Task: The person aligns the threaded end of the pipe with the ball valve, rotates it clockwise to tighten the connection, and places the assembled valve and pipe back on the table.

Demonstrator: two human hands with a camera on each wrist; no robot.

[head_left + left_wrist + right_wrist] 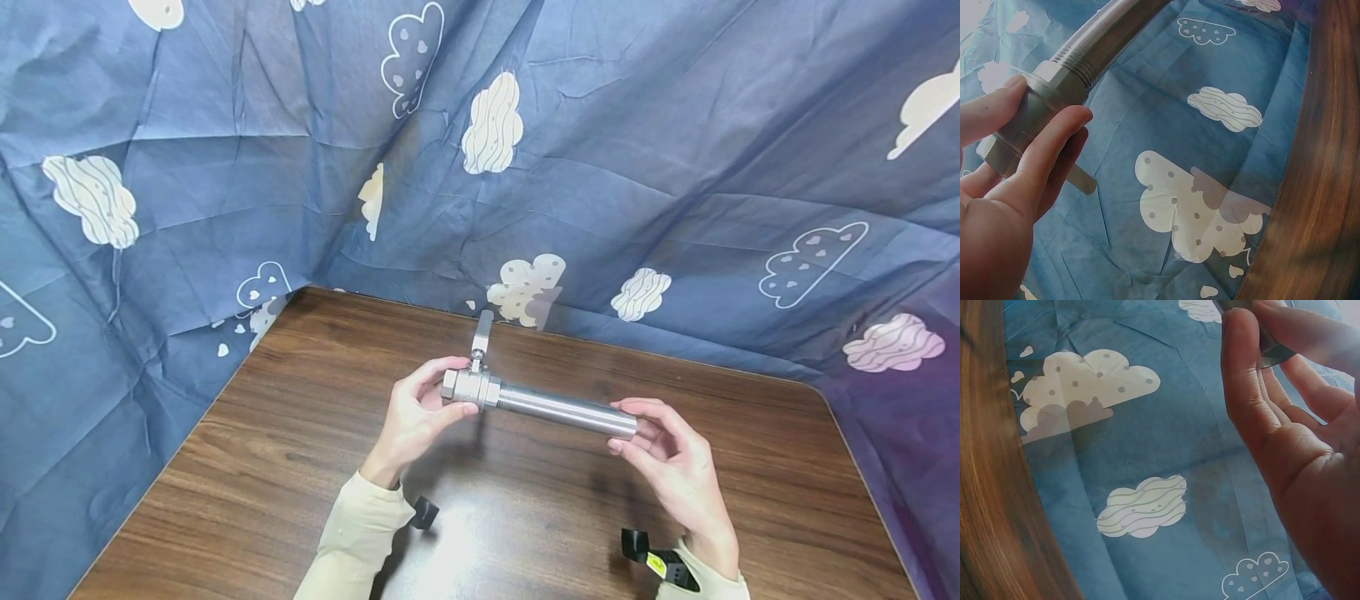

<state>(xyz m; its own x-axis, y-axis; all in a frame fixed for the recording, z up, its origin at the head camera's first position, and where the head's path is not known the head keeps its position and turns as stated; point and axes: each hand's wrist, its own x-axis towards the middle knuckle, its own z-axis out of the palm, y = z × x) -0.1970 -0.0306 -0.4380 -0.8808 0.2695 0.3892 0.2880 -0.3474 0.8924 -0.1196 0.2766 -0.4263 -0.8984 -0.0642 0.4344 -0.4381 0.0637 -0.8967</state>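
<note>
Crosswise, left hand (411,417) pinches a silver lever-handled metal valve (468,387); right hand (681,467) pinches the coaxial silver metal tube (562,409); depth of thread (1077,70) unclear.

Brown wood-grain tabletop (247,450), glossy, far-right corner rounded; creased blue cloth backdrop (637,125) behind and along both sides; pale cloud prints (492,123) on it, some wavy-lined, some dotted.

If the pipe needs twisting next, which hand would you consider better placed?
Probably the right hand: it pinches the pipe by its free end, while the left hand grips the valve and could steady it.
</note>
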